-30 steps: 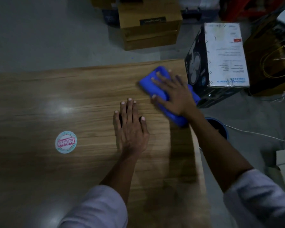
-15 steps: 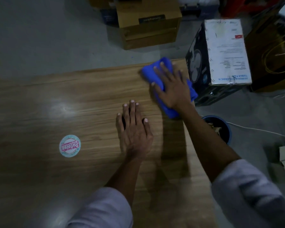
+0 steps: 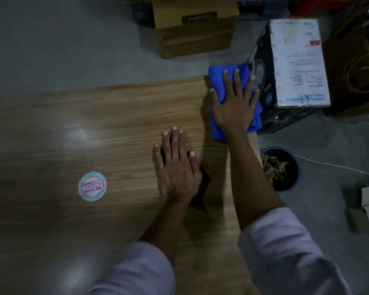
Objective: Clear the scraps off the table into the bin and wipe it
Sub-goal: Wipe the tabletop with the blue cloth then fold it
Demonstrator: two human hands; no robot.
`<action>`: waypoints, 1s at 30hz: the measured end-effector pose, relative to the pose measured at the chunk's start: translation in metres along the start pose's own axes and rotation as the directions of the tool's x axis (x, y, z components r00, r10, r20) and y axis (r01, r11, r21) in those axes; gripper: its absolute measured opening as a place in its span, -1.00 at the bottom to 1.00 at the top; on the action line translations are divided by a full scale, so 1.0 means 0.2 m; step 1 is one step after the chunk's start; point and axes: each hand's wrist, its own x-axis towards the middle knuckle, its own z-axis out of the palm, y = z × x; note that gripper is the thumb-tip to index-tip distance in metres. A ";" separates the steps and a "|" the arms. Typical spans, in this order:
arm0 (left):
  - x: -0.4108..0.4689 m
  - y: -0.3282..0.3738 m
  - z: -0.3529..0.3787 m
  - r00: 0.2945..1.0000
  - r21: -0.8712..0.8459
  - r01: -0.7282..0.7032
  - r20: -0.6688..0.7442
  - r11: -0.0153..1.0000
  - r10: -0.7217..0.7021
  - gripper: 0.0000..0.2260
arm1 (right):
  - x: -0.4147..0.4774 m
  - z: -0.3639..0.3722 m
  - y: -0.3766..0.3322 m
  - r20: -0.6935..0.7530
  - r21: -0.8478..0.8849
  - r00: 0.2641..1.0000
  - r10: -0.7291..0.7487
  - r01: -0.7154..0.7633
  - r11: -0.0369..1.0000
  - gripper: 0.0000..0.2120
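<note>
From the head view, the right hand [image 3: 234, 105] presses flat, fingers spread, on the blue cloth [image 3: 218, 81] at the table [image 3: 115, 124] far corner. The left hand [image 3: 176, 167] lies flat, holding nothing. The bin [image 3: 294, 182] of scraps [image 3: 272, 166] stands beside the table.

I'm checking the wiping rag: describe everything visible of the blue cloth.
The blue cloth looks soft and plush, bunched into folds. It lies on the far right corner of the wooden table, reaching both edges. The right hand presses flat on it, fingers spread, hiding its middle. Nothing else plainly touches it.
</note>
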 end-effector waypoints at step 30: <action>-0.01 0.01 0.01 0.997 -0.017 0.000 -0.077 1.000 -0.002 -0.45 | -0.05 0.03 -0.10 0.228 -0.012 0.835 -0.501 0.517 0.856 -0.42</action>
